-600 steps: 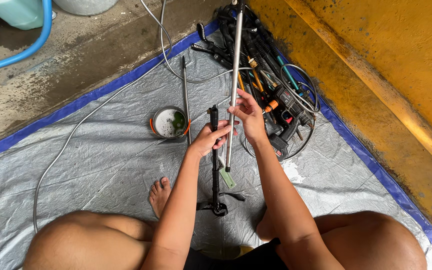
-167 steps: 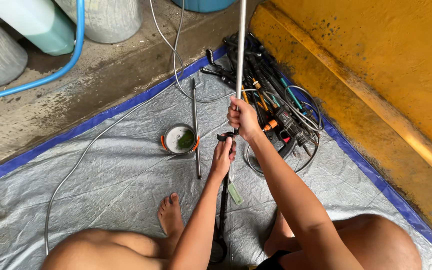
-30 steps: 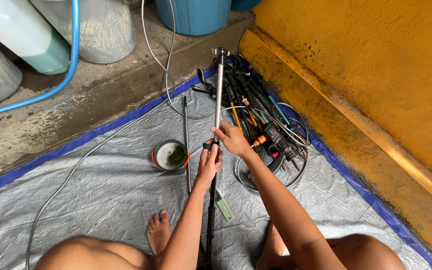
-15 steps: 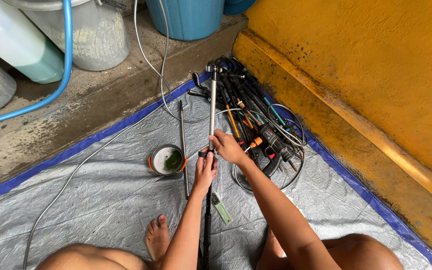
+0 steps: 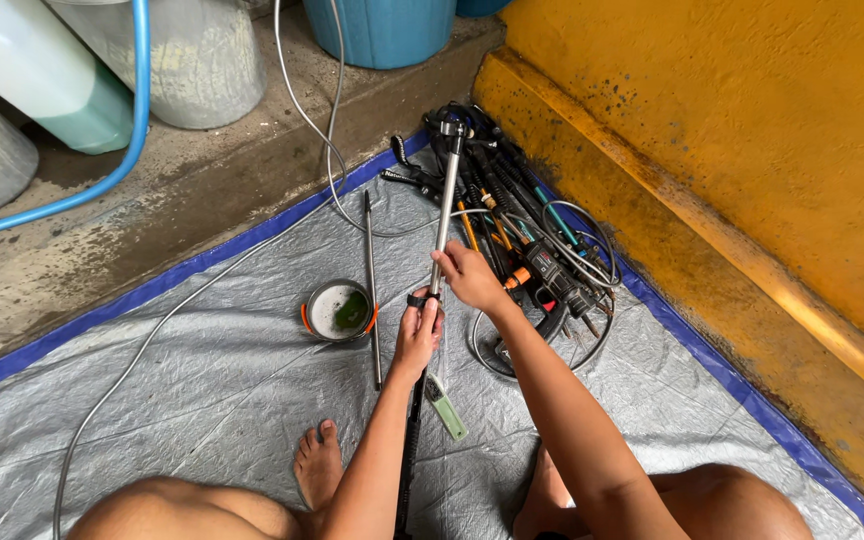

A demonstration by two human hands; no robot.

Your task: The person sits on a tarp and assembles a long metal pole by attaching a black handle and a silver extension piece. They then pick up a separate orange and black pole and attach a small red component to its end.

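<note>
Gripping a long metal rod (image 5: 444, 215), the right hand (image 5: 470, 277) closes around its middle while the left hand (image 5: 418, 330) clasps the black collar (image 5: 417, 300) below. It looks stiff, light and smooth, best held near that joint.

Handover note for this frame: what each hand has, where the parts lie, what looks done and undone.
Left hand: closed on the black collar where the silver tube meets the black lower tube.
Right hand: closed on the silver tube just above.
Thin rod and small round tin lie on the grey tarp, left of the hands; pile of pumps and hoses to the right.
Done: tube drawn out of the black part. Left: cannot tell whether the collar is tight.
</note>
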